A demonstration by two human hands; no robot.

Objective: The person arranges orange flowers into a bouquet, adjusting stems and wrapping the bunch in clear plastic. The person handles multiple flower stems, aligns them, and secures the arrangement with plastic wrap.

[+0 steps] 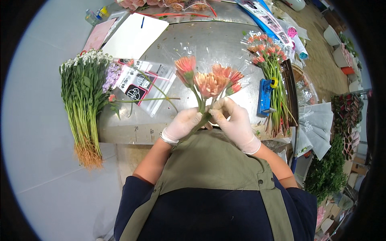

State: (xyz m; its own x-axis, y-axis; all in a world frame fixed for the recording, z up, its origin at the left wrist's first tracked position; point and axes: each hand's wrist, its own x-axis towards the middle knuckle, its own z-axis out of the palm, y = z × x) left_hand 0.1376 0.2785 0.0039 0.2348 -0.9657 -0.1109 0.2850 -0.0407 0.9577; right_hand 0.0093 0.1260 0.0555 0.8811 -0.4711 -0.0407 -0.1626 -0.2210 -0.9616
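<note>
In front of my apron I hold a small bunch of peach-orange, daisy-like flowers (210,83) upright, blooms facing away from me. My left hand (183,125), in a thin whitish glove, is closed around the green stems just below the blooms. My right hand (236,123), gloved alike, pinches at the stems from the other side, thumb and forefinger together. The lower stem ends are mostly hidden by my hands. Two loose flower stems (150,99) with small orange-pink heads lie on the metal table (193,38) left of my left hand.
White-topped flowers (82,96) with roots hang over the table's left edge, beside purple blooms (111,76). Printed clear sleeves (155,86), white paper (134,36) and a pen (142,22) lie nearby. A blue tape dispenser (264,98) stands right, beside a wrapped orange bunch (267,52).
</note>
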